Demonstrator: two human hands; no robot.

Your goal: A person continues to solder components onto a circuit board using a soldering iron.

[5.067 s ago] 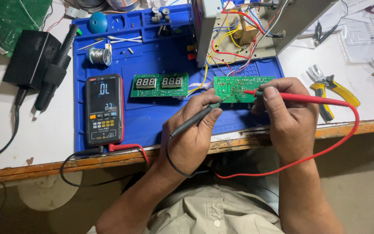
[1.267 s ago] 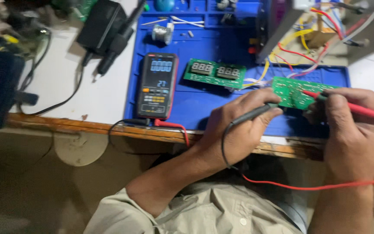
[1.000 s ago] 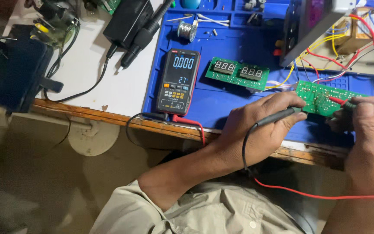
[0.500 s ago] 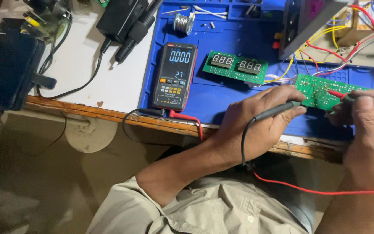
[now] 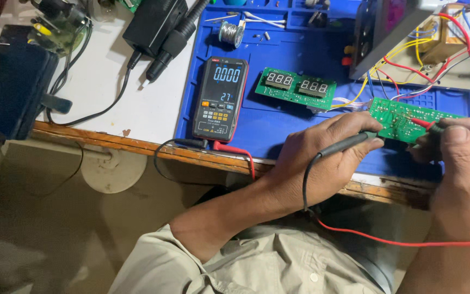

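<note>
A: Report hand positions relative to the blue work mat (image 5: 300, 117).

B: The left hand (image 5: 322, 160) rests at the mat's near edge; its fingers are closed around a black probe (image 5: 349, 144), the tip directed at the near-left corner of a green circuit board (image 5: 409, 118); a black lead runs from the probe down past the wrist. The right hand (image 5: 463, 174) sits at the mat's near-right corner; thumb and fingers pinch a red probe (image 5: 436, 128), its tip touching the top face of the same board; a red lead (image 5: 387, 239) trails below the bench edge.

A: Location of the board under test?

B: On the right part of the mat, lying flat, between the two hands; coloured wires (image 5: 409, 65) run from its far edge to a transformer (image 5: 441, 32) beyond the mat's far-right corner.

A: Other items on the mat?

B: A multimeter (image 5: 220, 98) lies flat at the mat's left edge, display lit; black and red leads leave its near end over the table edge; a second green board with two digit displays (image 5: 296, 87) lies just right of the multimeter; a solder spool (image 5: 230, 34) stands at the far-left part of the mat.

A: Off the mat?

B: A black power adapter (image 5: 153, 24) lies left of the mat's far corner, on the white bench top (image 5: 115, 98).
</note>
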